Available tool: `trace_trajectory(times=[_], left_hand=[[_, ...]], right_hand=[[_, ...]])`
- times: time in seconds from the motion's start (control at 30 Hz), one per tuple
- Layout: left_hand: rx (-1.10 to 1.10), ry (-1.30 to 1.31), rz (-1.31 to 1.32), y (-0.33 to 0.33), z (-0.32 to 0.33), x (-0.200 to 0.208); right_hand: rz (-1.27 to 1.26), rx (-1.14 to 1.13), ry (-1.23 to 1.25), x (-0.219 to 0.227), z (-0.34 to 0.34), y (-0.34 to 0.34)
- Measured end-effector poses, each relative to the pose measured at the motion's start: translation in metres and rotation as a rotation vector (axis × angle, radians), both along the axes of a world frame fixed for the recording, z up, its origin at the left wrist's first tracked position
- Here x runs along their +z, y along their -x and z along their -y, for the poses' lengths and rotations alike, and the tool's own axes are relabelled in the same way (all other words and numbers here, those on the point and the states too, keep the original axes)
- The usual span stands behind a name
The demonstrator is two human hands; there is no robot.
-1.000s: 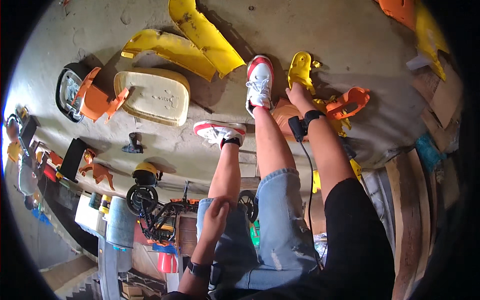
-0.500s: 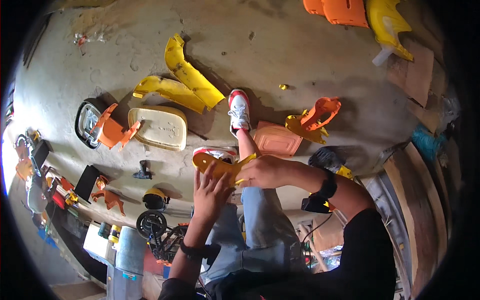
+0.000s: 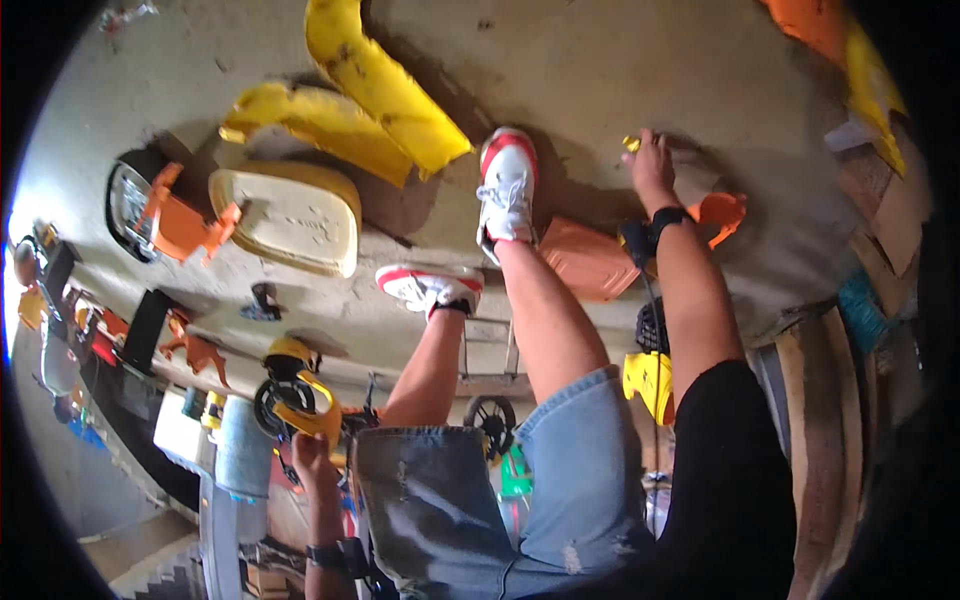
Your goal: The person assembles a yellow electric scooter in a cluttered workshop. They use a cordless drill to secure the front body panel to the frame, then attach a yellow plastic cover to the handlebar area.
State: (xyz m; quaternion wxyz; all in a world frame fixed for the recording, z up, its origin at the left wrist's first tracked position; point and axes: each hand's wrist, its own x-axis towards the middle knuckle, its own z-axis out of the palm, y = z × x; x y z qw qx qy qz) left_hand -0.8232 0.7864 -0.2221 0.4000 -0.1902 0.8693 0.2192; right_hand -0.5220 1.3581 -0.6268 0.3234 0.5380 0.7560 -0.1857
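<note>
My left hand [image 3: 312,458] is low on the left, closed around one end of a curved yellow plastic part [image 3: 322,408] with a hooked outline. My right arm reaches far forward to the floor. There my right hand [image 3: 652,172] has its thumb and fingers around a small yellow piece [image 3: 631,144], which shows only in part. Close to the right wrist lies an orange plastic part [image 3: 722,214], partly covered by the forearm. A flat orange panel [image 3: 588,262] rests on the floor between my right shoe and that arm.
Two long yellow panels [image 3: 385,105] lie ahead on the left. Nearer are a cream tray-like shell [image 3: 290,215], an orange bracket [image 3: 185,225] and a black-rimmed part [image 3: 125,205]. A yellow-and-black object [image 3: 650,385] is beside my right knee. Wooden boards [image 3: 815,420] stand at right.
My hands have separated. The left carries the curved yellow part down and left; the right has let it go and reached forward to the small yellow piece. The view has shifted.
</note>
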Motion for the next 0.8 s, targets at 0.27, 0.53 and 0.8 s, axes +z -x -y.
trace_trajectory(times=[0.27,0.53,0.8], left_hand=[[0.305,0.035,-0.037,-0.033,0.044,0.002],[1.204,-0.886,0.222,-0.018,0.103,0.044],[1.087,-1.296,0.026,0.062,-0.010,0.203]], right_hand=[[-0.059,0.079,-0.023,-0.020,0.022,-0.028],[-0.160,-0.473,0.803,0.254,0.033,-0.016],[-0.302,-1.080,0.794,0.603,0.041,0.006]])
